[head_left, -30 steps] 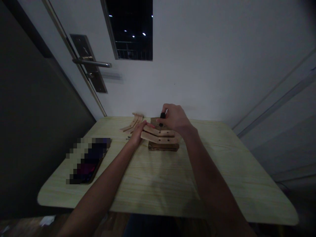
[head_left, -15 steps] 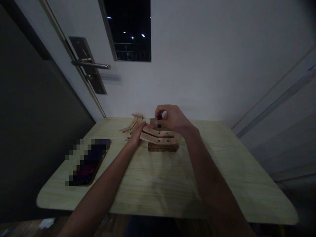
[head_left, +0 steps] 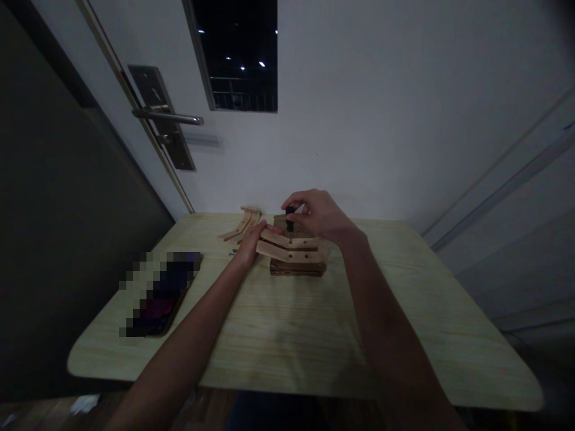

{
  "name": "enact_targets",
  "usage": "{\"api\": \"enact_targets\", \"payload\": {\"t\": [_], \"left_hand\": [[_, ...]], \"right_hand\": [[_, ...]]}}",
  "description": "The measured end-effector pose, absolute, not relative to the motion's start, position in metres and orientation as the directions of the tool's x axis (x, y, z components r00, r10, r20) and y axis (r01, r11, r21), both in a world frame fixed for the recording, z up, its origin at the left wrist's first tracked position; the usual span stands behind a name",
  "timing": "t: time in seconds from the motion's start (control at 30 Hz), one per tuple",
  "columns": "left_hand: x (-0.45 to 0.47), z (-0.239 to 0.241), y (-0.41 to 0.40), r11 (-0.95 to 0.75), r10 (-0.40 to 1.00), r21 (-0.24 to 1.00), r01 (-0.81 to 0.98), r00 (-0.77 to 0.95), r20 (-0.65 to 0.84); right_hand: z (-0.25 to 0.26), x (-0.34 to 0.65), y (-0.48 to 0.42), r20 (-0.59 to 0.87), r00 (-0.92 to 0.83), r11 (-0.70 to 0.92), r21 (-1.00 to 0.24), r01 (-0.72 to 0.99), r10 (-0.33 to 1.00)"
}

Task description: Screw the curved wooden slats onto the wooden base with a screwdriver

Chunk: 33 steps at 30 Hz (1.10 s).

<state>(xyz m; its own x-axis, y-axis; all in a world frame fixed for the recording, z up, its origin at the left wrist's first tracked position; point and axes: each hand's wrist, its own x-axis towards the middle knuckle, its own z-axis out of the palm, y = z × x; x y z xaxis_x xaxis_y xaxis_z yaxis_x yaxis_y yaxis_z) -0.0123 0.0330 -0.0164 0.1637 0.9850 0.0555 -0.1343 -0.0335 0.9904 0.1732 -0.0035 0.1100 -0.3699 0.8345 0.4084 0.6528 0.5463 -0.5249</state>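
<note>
Right hand (head_left: pixel 321 216) is curled, thumb and fingertips pinching the top of a small black-handled driver (head_left: pixel 290 215). The driver stands roughly upright, tip down on the upper of two light wooden slats (head_left: pixel 291 250). The slats lie stacked crosswise on a dark wooden block (head_left: pixel 297 267), at the far middle of the pale table (head_left: pixel 287 335), close to the wall. Left hand (head_left: pixel 251 242) is flat, not gripping, with its fingers (head_left: pixel 269 228) laid over the slats' left end, apparently pressing down. Too dim to tell whether a screw sits under the tip. Spare curved slats (head_left: pixel 242 224) lie loose just left of the left hand, at the table's far edge. A dark phone (head_left: pixel 162 293) lies on the table's left side, well apart from the work. Door handle (head_left: pixel 168 117) and dark window (head_left: pixel 238 54) are on the wall beyond.
</note>
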Motion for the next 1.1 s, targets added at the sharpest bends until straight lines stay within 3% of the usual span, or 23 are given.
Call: {"api": "enact_targets", "payload": {"t": [0.3,0.63,0.83,1.1], "left_hand": [[-0.012,-0.022,0.037,-0.028,0.980,0.982,-0.185,0.188,0.064],[-0.011,-0.018,0.035,-0.072,0.988,0.979,-0.189,0.123,0.096],[-0.010,-0.014,0.033,-0.047,0.990,0.982,-0.181,0.124,0.070],[-0.012,-0.023,0.042,-0.067,0.995,0.982,-0.174,0.061,0.078]], "right_hand": [[0.108,0.165,-0.004,0.380,-0.268,0.447,-0.538,0.715,0.885],[0.097,0.150,-0.001,0.425,-0.263,0.468,-0.504,0.726,0.866],[0.095,0.148,-0.001,0.435,-0.367,0.547,-0.421,0.724,0.822],[0.095,0.134,-0.005,0.371,-0.347,0.474,-0.342,0.811,0.861]]}}
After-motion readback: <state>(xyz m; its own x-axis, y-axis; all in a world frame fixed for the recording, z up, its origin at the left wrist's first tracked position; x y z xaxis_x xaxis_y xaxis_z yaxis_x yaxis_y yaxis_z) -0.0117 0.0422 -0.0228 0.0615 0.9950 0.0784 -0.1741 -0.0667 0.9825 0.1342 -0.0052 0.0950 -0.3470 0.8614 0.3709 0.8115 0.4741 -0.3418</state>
